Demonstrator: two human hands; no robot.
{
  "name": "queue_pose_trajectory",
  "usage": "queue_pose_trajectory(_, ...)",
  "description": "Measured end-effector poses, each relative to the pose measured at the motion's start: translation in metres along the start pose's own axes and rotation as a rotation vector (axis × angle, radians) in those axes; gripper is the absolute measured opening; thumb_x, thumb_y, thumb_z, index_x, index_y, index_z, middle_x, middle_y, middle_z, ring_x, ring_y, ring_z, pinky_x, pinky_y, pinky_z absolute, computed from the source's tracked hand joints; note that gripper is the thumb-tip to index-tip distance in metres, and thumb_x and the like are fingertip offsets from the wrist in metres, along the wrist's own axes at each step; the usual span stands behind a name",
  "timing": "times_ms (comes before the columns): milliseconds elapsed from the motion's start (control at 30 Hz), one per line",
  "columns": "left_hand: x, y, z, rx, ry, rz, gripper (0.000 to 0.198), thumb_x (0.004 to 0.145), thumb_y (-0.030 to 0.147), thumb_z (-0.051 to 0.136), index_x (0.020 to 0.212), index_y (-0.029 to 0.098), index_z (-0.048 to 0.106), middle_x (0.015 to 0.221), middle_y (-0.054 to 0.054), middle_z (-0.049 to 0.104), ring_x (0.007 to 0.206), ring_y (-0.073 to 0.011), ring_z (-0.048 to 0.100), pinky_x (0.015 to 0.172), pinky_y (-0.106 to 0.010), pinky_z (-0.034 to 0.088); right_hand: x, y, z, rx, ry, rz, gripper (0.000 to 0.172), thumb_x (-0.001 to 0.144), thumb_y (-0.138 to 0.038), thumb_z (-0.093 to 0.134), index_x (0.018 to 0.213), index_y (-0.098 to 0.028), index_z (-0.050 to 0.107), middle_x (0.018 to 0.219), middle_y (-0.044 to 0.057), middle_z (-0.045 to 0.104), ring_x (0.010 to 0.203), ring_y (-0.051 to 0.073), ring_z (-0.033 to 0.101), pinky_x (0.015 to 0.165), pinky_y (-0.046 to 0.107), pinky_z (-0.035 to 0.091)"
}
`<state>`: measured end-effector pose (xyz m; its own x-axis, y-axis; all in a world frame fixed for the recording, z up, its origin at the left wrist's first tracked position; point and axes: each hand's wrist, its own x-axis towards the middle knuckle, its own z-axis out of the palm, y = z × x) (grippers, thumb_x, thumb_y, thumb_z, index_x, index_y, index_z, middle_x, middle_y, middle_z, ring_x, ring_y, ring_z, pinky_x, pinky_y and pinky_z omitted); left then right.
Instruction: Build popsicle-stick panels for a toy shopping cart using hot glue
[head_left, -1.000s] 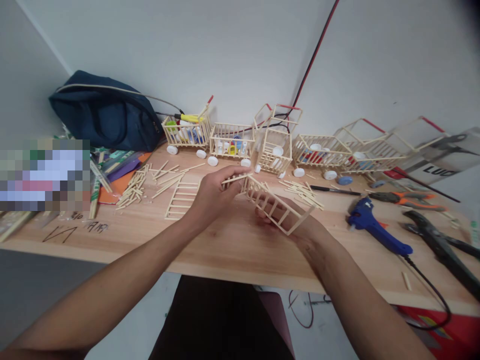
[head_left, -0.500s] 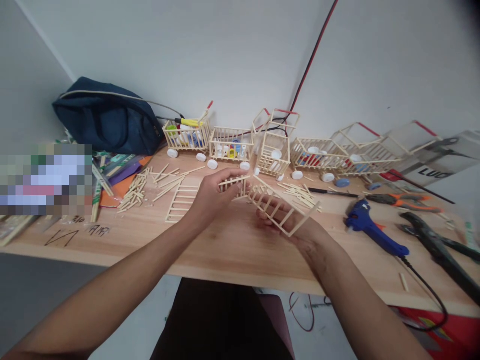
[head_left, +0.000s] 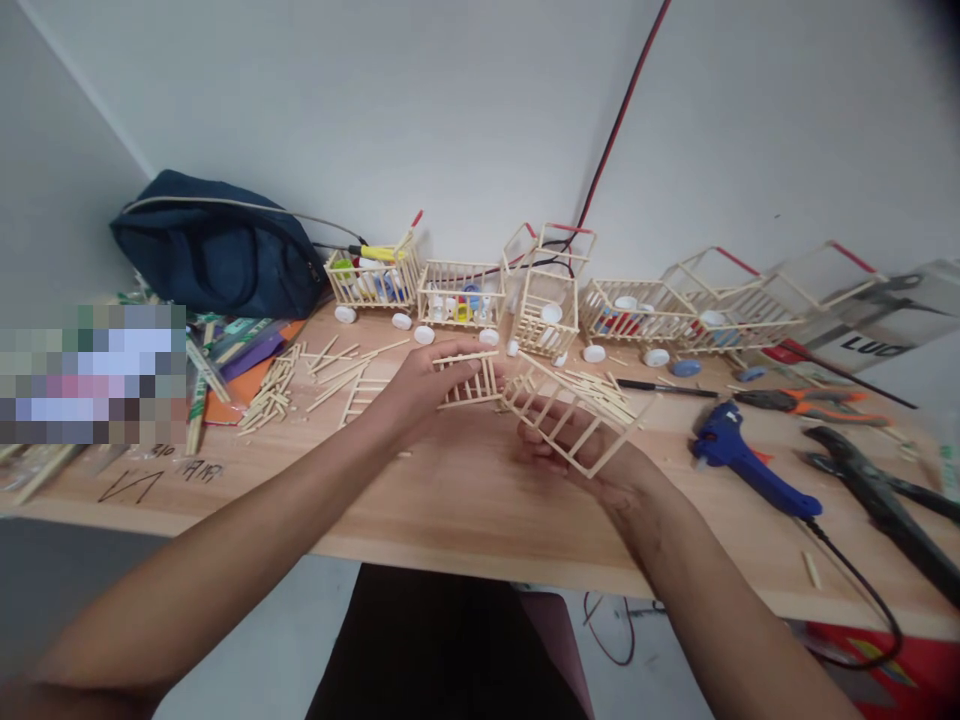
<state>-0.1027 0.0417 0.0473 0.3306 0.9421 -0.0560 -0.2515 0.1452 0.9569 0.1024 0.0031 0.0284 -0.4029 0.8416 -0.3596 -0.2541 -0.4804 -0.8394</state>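
Observation:
My left hand (head_left: 427, 388) is closed on a small ladder-like panel (head_left: 474, 382) of thin wooden sticks. In my right hand (head_left: 555, 437) rests a larger slatted stick frame (head_left: 559, 418), tilted, its near corner standing above the palm. The inner ends of the two pieces meet between my hands; whether they are joined I cannot tell. Another flat stick panel (head_left: 360, 398) lies on the table, partly behind my left hand. Loose cut sticks (head_left: 600, 396) lie just beyond my right hand.
Several miniature stick shopping carts (head_left: 461, 290) line the wall. A blue glue gun (head_left: 750, 465), orange-handled pliers (head_left: 795, 402) and a black-handled tool (head_left: 892, 500) lie to the right. On the left are a dark blue bag (head_left: 225, 245) and a pile of sticks (head_left: 274, 395).
My left hand has turned and shifted slightly left, showing more of the small panel and covering more of the panel on the table. The larger frame has moved slightly right and down.

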Motion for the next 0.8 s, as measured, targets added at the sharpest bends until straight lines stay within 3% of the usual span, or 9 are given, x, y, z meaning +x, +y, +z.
queue_pose_trajectory(200, 0.007, 0.013, 0.002, -0.012, -0.106, -0.047, 0.032, 0.071, 0.025, 0.077, 0.1, 0.013, 0.07, 0.102, -0.013, 0.075, 0.09, -0.0218, 0.072, 0.089, -0.038, 0.054, 0.001, 0.001, -0.002, -0.015, 0.002, 0.022, 0.043, 0.075, -0.037, 0.071, 0.114, -0.02, 0.066, 0.065, -0.002, 0.051, 0.051, 0.007, 0.038, 0.042, 0.018, 0.019)
queue_pose_trajectory(400, 0.017, 0.003, -0.003, 0.071, -0.249, -0.059, 0.028, 0.075, 0.027, 0.074, 0.101, 0.016, 0.074, 0.108, -0.013, 0.073, 0.097, -0.0232, 0.07, 0.091, -0.038, 0.052, 0.001, -0.001, -0.003, 0.0, -0.012, 0.044, 0.038, 0.072, -0.038, 0.072, 0.105, -0.019, 0.066, 0.064, -0.001, 0.053, 0.05, 0.007, 0.041, 0.043, 0.02, 0.024)
queue_pose_trajectory(633, 0.017, -0.001, -0.011, 0.09, -0.27, -0.138, 0.027, 0.074, 0.027, 0.075, 0.099, 0.016, 0.075, 0.101, -0.012, 0.075, 0.09, -0.022, 0.071, 0.086, -0.036, 0.054, 0.006, 0.001, 0.001, -0.03, -0.015, 0.018, 0.034, 0.075, -0.044, 0.071, 0.099, -0.02, 0.069, 0.067, 0.001, 0.061, 0.056, 0.011, 0.053, 0.048, 0.022, 0.037)
queue_pose_trajectory(800, 0.012, -0.003, -0.012, 0.095, -0.283, -0.174, 0.026, 0.073, 0.027, 0.076, 0.097, 0.016, 0.074, 0.096, -0.01, 0.076, 0.087, -0.021, 0.071, 0.083, -0.035, 0.054, 0.013, 0.007, -0.004, -0.155, -0.001, 0.09, 0.034, 0.076, -0.049, 0.069, 0.088, -0.017, 0.07, 0.075, 0.008, 0.07, 0.068, 0.018, 0.066, 0.061, 0.029, 0.049)
